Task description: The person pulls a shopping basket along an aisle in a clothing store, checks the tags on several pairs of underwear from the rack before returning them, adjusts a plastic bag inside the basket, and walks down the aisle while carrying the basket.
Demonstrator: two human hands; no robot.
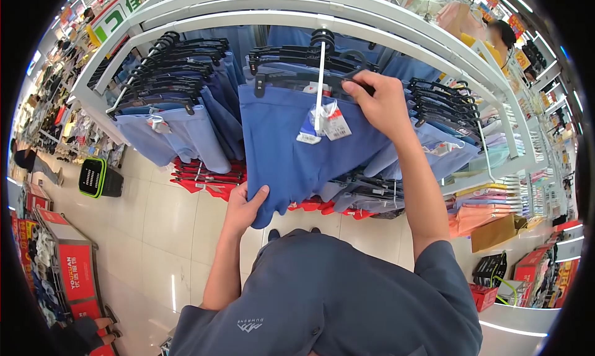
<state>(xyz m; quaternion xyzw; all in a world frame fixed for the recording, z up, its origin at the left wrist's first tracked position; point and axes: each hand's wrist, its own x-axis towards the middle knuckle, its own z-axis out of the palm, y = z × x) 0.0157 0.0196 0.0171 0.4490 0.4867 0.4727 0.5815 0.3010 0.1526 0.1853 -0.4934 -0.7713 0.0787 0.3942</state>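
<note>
Blue shorts [282,142] hang by black clip hangers on the middle prong of a white rack, with white and red price tags [336,125] at the waistband. My right hand [379,102] is closed on the right end of the hanger [297,81], thumb and fingers pinched near its clip. Lower down on the left, my left hand [245,207] grips the bottom edge of a leg of the shorts between thumb and fingers. The white prong [320,86] passes in front of the waistband.
More shorts hang at the left [186,129] and right [446,148] of the white rack [273,15]. Red garments [207,177] hang below. A black and green basket [101,177] stands on the floor at left. A person [496,40] is at the upper right.
</note>
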